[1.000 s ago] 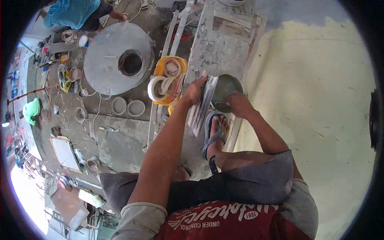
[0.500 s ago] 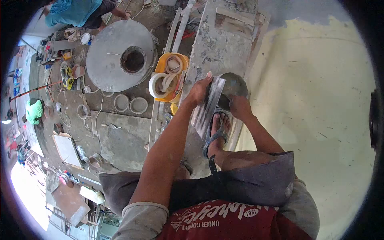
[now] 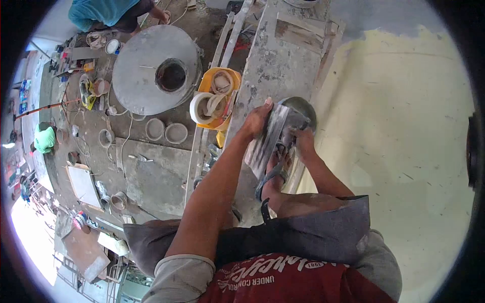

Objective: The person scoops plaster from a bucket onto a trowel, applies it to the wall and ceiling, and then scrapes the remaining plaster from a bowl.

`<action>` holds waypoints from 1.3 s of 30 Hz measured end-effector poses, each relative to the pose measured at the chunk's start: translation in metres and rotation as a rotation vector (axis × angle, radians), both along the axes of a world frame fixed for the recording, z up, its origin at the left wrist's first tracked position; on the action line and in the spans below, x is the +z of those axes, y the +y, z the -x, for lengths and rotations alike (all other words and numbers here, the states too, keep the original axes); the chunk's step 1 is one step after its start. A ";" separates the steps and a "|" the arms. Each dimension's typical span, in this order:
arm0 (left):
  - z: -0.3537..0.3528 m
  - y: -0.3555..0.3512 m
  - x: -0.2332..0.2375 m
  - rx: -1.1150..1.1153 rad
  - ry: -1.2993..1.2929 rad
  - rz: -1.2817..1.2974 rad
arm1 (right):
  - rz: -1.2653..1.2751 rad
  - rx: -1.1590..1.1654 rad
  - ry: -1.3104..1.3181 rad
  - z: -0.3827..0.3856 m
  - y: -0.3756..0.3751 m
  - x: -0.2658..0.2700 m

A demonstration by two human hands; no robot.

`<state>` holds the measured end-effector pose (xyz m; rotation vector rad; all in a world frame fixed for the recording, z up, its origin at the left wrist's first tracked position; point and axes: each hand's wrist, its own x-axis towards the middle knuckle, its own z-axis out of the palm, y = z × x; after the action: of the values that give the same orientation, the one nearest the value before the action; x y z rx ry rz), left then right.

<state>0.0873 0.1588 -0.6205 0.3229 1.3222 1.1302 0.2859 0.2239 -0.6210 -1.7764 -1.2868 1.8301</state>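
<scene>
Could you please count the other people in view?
2: a person in blue at top left, a person in green at far left; more may be hidden.

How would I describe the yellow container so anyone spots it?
Find the long, speckled grey plank at the picture's top middle. Just left of it, before the big grey disc, sits the yellow container. Unlike the two shallow round pans below the disc, it's bright yellow and holds pale rings, like tape rolls.
</scene>
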 end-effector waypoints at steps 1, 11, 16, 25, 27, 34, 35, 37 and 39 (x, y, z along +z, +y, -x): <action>0.002 -0.002 -0.002 0.001 0.003 0.003 | 0.003 0.001 0.003 0.008 -0.007 0.011; 0.033 -0.008 -0.032 0.156 -0.105 -0.042 | 0.391 -0.502 0.613 0.022 -0.026 0.004; 0.044 -0.012 -0.049 0.266 -0.134 -0.040 | 0.370 -0.488 0.741 0.025 -0.015 0.018; 0.054 -0.015 -0.018 0.344 -0.385 0.061 | 0.133 -0.496 0.650 0.023 -0.009 0.023; 0.057 -0.015 0.003 0.358 -0.449 0.122 | 0.026 -0.431 0.668 0.029 -0.006 0.047; 0.052 -0.012 0.018 0.358 -0.647 0.134 | -0.384 -0.210 0.492 0.033 0.014 0.083; 0.049 -0.011 0.013 0.358 -0.646 0.128 | -0.529 -0.101 0.396 0.031 0.015 0.086; 0.047 -0.008 0.027 0.331 -0.787 0.115 | -0.670 0.010 0.301 0.036 0.011 0.098; 0.047 -0.002 0.041 0.271 -0.799 0.128 | -0.901 0.422 0.189 0.042 0.008 0.111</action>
<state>0.0404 0.1564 -0.5796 -0.3903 0.7223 1.2088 0.2441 0.2316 -0.5104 -0.8739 -2.0560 1.1840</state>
